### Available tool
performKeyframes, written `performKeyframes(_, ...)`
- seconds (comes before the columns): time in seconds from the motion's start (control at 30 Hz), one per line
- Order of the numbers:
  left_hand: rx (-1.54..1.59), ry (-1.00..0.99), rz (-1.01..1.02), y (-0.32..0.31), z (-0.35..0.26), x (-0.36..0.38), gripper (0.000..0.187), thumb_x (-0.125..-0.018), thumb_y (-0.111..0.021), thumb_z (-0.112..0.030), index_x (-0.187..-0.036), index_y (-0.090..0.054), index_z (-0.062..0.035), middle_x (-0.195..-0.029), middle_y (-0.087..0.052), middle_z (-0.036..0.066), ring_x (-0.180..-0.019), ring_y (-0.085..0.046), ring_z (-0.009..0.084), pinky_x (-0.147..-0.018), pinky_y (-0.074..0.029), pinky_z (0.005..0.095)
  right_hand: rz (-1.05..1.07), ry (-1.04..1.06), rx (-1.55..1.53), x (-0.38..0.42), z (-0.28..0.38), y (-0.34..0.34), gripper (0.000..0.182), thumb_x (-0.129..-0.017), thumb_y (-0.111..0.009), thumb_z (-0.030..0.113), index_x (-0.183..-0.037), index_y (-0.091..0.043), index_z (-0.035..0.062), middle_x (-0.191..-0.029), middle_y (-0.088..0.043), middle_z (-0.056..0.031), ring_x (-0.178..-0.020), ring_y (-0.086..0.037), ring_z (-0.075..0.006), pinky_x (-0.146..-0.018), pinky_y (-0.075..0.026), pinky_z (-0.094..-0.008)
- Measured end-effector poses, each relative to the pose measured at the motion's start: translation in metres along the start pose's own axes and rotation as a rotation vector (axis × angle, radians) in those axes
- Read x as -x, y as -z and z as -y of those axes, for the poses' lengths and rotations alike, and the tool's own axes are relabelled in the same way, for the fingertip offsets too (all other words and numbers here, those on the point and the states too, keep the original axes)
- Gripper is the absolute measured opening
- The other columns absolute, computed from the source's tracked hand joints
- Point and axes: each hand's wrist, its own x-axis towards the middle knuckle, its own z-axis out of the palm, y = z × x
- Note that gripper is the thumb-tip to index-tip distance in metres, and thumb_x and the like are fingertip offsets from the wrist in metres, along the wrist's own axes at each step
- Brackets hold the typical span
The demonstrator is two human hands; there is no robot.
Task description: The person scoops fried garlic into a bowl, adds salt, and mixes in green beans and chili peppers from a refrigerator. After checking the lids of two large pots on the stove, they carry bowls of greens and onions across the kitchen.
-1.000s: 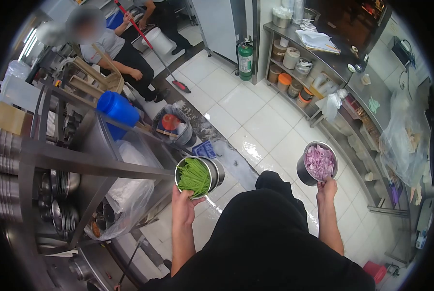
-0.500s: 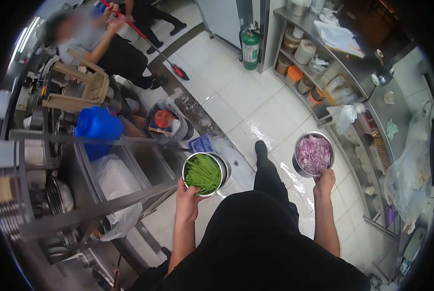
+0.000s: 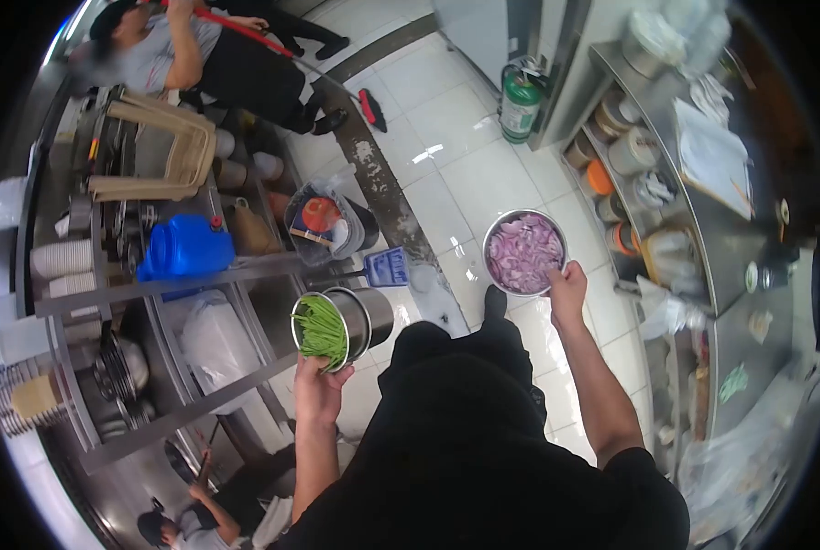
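My left hand grips the rim of a steel container filled with thin, cut green stalks. The container is tilted, and a second steel vessel sits against its far side, apparently nested with it. My right hand is closed on the near right rim of a round steel bowl. Sliced purple onions fill that bowl, which is held out above the tiled floor. The fingers under the left container are partly hidden.
Steel shelving with a blue jug runs along the left. A bin and blue dustpan stand near a floor channel. A person holds a red-handled broom; another person is lower left. A fire extinguisher and counter are right.
The view has turned and shifted. In it, the onion bowl has moved left and up, the green-stalk container left and more tilted. Another person has come into view at lower left.
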Motion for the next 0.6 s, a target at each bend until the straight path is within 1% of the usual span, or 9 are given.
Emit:
performKeyframes(0.03, 0.019, -0.004, -0.026, -0.001, -0.002, -0.001, 0.051, -0.084, -0.053, -0.005, -0.135, -0.048, -0.0074, -0.118, -0.065, 0.011, -0.096, -0.069, 0.0243, -0.07, -0.064, 0.0365, 0.054, 0.037, 0.025, -0.018, 0.004, -0.011, 0.028, -0.084, -0.062, -0.001, -0.074, -0.039, 0.0101, -0.066, -0.043, -0.001, -0.052, -0.048, -0.0103, -0.042, -0.047, -0.0289)
performKeyframes(0.1, 0.049, -0.026, -0.129, -0.015, -0.007, -0.005, 0.05, -0.083, -0.052, -0.005, -0.133, -0.049, -0.0067, -0.117, -0.065, 0.011, -0.094, -0.069, 0.0236, -0.07, -0.063, 0.035, 0.115, 0.037, 0.069, -0.048, 0.024, -0.036, 0.028, -0.084, -0.062, -0.001, -0.074, -0.038, 0.0099, -0.066, -0.042, -0.0005, -0.053, -0.047, -0.0094, -0.042, -0.047, -0.0288)
performKeyframes(0.2, 0.064, -0.035, -0.204, -0.024, -0.01, -0.019, 0.049, -0.083, -0.052, -0.005, -0.132, -0.048, -0.0061, -0.117, -0.064, 0.012, -0.094, -0.069, 0.023, -0.07, -0.063, 0.0352, 0.186, 0.031, 0.074, -0.082, 0.049, -0.082, 0.028, -0.083, -0.062, -0.001, -0.074, -0.039, 0.0102, -0.065, -0.042, 0.0, -0.053, -0.045, -0.0088, -0.042, -0.046, -0.029)
performKeyframes(0.27, 0.085, -0.028, -0.263, -0.03, -0.011, -0.037, 0.047, -0.083, -0.052, -0.005, -0.129, -0.047, -0.0058, -0.117, -0.064, 0.012, -0.095, -0.068, 0.0241, -0.07, -0.062, 0.0376, 0.197, 0.039, 0.101, -0.107, 0.054, -0.105, 0.028, -0.083, -0.063, -0.002, -0.074, -0.039, 0.0107, -0.065, -0.042, 0.0, -0.053, -0.045, -0.0091, -0.042, -0.047, -0.0292)
performKeyframes(0.33, 0.118, -0.014, -0.294, -0.039, -0.015, -0.065, 0.045, -0.083, -0.052, -0.004, -0.128, -0.047, -0.0059, -0.118, -0.063, 0.012, -0.096, -0.067, 0.0248, -0.071, -0.061, 0.0388, 0.188, 0.065, 0.165, -0.142, 0.044, -0.125, 0.028, -0.083, -0.062, -0.002, -0.074, -0.039, 0.0112, -0.065, -0.043, -0.0003, -0.052, -0.046, -0.0097, -0.042, -0.047, -0.0295)
performKeyframes(0.37, 0.137, -0.016, -0.292, -0.046, -0.016, -0.082, 0.044, -0.083, -0.052, -0.004, -0.127, -0.047, -0.0063, -0.119, -0.063, 0.012, -0.097, -0.067, 0.0249, -0.071, -0.06, 0.0391, 0.22, 0.026, 0.138, -0.152, 0.053, -0.135, 0.028, -0.083, -0.063, -0.001, -0.075, -0.039, 0.0118, -0.066, -0.044, -0.0004, -0.052, -0.047, -0.0106, -0.042, -0.048, -0.0298)
performKeyframes(0.47, 0.173, -0.011, -0.282, -0.07, -0.027, -0.139, 0.044, -0.083, -0.053, -0.005, -0.127, -0.047, -0.0074, -0.12, -0.061, 0.012, -0.099, -0.065, 0.0248, -0.072, -0.06, 0.04, 0.219, -0.043, 0.127, -0.184, 0.075, -0.162, 0.028, -0.084, -0.063, 0.0, -0.076, -0.039, 0.0117, -0.067, -0.045, -0.0002, -0.052, -0.048, -0.0104, -0.043, -0.048, -0.0291)
performKeyframes(0.6, 0.136, 0.001, -0.261, -0.119, -0.071, -0.218, 0.044, -0.085, -0.053, -0.006, -0.128, -0.045, -0.0094, -0.119, -0.061, 0.01, -0.101, -0.065, 0.0242, -0.074, -0.059, 0.0407, 0.129, -0.119, 0.158, -0.226, 0.115, -0.19, 0.026, -0.086, -0.062, 0.001, -0.077, -0.04, 0.0119, -0.066, -0.047, -0.0009, -0.051, -0.049, -0.01, -0.043, -0.049, -0.029)
